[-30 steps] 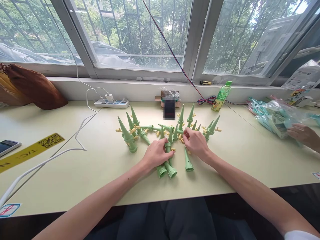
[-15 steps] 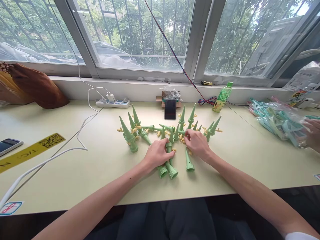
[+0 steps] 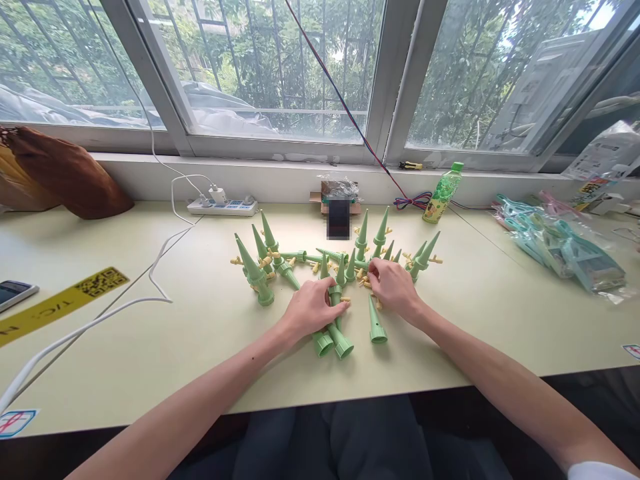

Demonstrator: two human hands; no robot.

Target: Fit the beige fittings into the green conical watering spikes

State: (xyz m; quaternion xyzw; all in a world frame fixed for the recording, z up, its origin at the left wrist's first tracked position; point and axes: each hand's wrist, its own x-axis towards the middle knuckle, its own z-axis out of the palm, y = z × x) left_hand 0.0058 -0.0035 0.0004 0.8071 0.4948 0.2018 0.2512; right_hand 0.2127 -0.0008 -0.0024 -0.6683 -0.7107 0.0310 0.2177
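Several green cone-shaped plastic spikes [image 3: 260, 267] with small yellow fittings lie scattered on the pale table [image 3: 150, 333]. My left hand [image 3: 311, 308] is curled over a spike [image 3: 334, 337] whose wide end points toward me, with a second spike beside it. My right hand [image 3: 394, 285] rests closed among the small yellow fittings [image 3: 361, 275]; what its fingers pinch is hidden. One loose spike [image 3: 376, 323] lies just below my right hand.
A power strip [image 3: 223, 207] and white cable [image 3: 100, 317] lie at the left, with a phone [image 3: 15, 292] and yellow tape [image 3: 60, 303]. A green bottle [image 3: 443, 192] stands by the window. Bags of teal items [image 3: 565, 243] sit at the right. A brown bag [image 3: 65, 173] is far left.
Another person's hand at the right edge has pulled away out of view. My own hands have hardly moved.
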